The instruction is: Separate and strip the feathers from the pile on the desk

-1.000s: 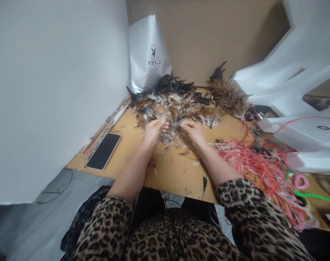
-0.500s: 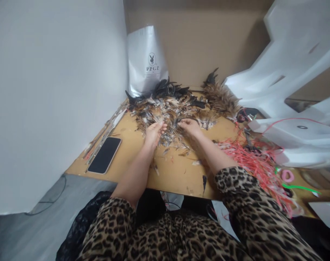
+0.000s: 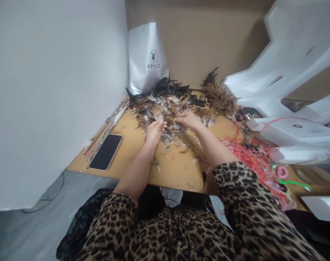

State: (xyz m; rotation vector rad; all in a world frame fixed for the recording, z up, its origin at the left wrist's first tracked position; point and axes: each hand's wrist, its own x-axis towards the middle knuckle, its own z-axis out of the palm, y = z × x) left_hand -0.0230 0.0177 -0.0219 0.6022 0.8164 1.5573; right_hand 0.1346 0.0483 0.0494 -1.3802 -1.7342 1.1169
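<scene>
At the middle of the wooden table (image 3: pixel 132 165), a heap of brown, black and white feathers (image 3: pixel 170 107) lies loose, and both hands are in its near edge: the left hand (image 3: pixel 154 131) cups a small bunch with curled fingers, the right hand (image 3: pixel 188 120) pinches a few at the fingertips. It looks like sorting into bundles (careful, light pulls needed). Behind stands a silver pouch (image 3: pixel 147 56), contents unseen; a phone (image 3: pixel 106 152) lies left, red strings (image 3: pixel 251 159) right.
</scene>
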